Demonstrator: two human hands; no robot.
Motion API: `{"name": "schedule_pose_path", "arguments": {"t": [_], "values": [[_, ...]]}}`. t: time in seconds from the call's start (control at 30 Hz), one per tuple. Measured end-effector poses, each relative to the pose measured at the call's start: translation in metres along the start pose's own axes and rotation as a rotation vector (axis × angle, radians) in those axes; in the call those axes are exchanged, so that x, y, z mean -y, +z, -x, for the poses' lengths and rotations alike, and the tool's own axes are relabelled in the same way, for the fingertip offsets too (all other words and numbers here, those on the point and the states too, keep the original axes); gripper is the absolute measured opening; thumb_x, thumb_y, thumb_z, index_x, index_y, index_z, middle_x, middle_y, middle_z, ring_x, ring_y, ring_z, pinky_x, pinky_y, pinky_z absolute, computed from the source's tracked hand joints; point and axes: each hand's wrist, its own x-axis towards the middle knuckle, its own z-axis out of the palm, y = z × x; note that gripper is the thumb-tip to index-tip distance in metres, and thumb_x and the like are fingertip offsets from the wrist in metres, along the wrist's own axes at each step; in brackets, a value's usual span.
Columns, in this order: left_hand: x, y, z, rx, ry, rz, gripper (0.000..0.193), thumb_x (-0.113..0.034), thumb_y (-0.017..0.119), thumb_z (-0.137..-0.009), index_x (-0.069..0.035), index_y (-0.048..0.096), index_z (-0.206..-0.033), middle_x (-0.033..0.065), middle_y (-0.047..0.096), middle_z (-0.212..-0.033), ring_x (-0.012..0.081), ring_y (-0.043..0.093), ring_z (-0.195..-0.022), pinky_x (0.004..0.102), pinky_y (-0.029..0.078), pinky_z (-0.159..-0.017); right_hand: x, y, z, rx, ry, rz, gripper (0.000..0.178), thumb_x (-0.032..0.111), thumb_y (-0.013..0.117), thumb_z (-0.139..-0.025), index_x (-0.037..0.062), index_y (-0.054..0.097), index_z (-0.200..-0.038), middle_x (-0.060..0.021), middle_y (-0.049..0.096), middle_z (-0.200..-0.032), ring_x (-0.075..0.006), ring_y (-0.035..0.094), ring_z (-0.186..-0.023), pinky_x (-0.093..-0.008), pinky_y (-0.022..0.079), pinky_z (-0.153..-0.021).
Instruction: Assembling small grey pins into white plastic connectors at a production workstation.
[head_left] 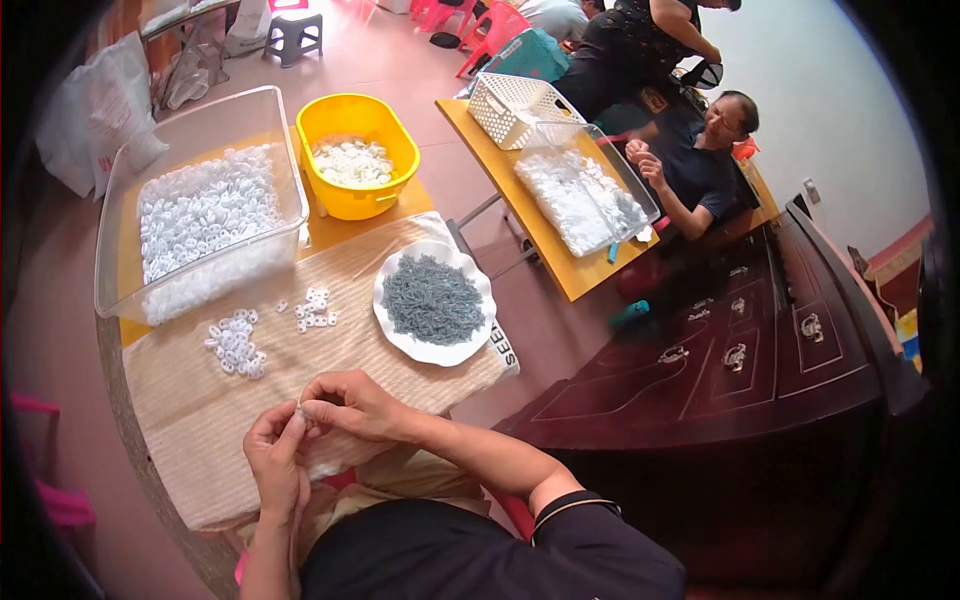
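Striped cloth (180, 430), scalloped plate (450, 354), holed white pieces (238, 348)

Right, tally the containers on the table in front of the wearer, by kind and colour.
Clear plastic bin, holding white pieces: 1
Yellow tub, holding off-white pieces: 1
White scalloped plate, heaped with grey pieces: 1
Total: 3 containers

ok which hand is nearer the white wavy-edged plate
Right. In the picture, the right hand is below-left of the white plate; the left hand is farther down-left.
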Motion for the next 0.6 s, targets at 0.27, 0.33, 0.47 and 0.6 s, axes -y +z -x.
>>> {"name": "schedule_pose_path", "arguments": {"t": [0.27,0.33,0.47,0.6], "values": [[-0.0009,0.0031,0.0023,-0.003,0.006,0.053,0.016,0.002,0.062,-0.088,0.003,0.061,-0.104,0.0091,0.065,-0.092,0.0133,0.064,-0.076,0.0245,0.057,-0.070,-0.0038,-0.0036,-0.0002,0.039,-0.022,0.000,0.015,0.010,0.057,-0.096,-0.0036,0.060,-0.098,-0.0023,0.063,-0.082,-0.0066,0.059,-0.073,-0.0218,0.050,-0.065],[-0.0021,0.0041,0.0037,0.002,0.002,0.048,0.016,0.002,0.062,-0.088,0.003,0.061,-0.104,0.0090,0.065,-0.091,0.0132,0.064,-0.076,0.0244,0.057,-0.070,-0.0008,-0.0028,0.0000,0.034,-0.028,0.028,0.015,0.011,0.057,-0.096,-0.0034,0.061,-0.097,-0.0021,0.063,-0.080,-0.0064,0.059,-0.072,-0.0216,0.049,-0.064],[-0.0006,0.0039,0.0041,-0.007,0.004,0.041,0.016,0.001,0.062,-0.088,0.003,0.061,-0.104,0.0088,0.065,-0.091,0.0132,0.065,-0.075,0.0245,0.057,-0.070,-0.0038,-0.0010,-0.0005,0.007,-0.050,0.021,0.018,0.014,0.058,-0.095,-0.0018,0.061,-0.087,-0.0003,0.061,-0.070,-0.0056,0.057,-0.064,-0.0219,0.047,-0.057],[0.0003,0.0044,0.0041,0.019,0.022,0.019,0.015,0.001,0.062,-0.089,0.003,0.061,-0.103,0.0088,0.065,-0.090,0.0133,0.065,-0.075,0.0245,0.057,-0.070,-0.0036,-0.0009,0.0003,0.004,-0.025,0.001,0.020,0.016,0.058,-0.095,-0.0016,0.060,-0.086,-0.0008,0.062,-0.070,-0.0059,0.058,-0.063,-0.0218,0.048,-0.056]]}}
